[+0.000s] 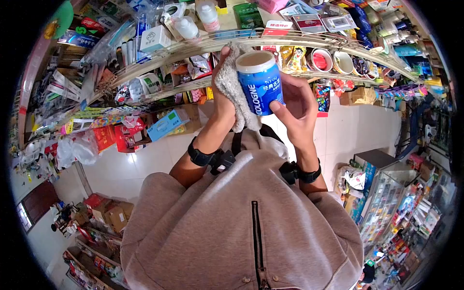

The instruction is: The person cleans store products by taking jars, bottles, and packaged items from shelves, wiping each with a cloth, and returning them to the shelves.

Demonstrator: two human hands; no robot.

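A blue container (pixel 261 84) with a pale lid and the word COLOGNE on its side is held up in front of the shelves, slightly tilted. My right hand (pixel 298 106) grips it from the right, thumb across its front and the other fingers behind. A grey, fluffy cloth (pixel 232 87) lies against the container's left side. My left hand (pixel 221 99) is wrapped round this cloth, with most of its fingers hidden behind it.
Shelves (pixel 193 50) packed with goods curve across the top; white bottles (pixel 187 28) and a white box (pixel 155 38) stand on the upper one. A blue box (pixel 167 124) is at the lower left shelf. A glass display case (pixel 384 198) stands at right.
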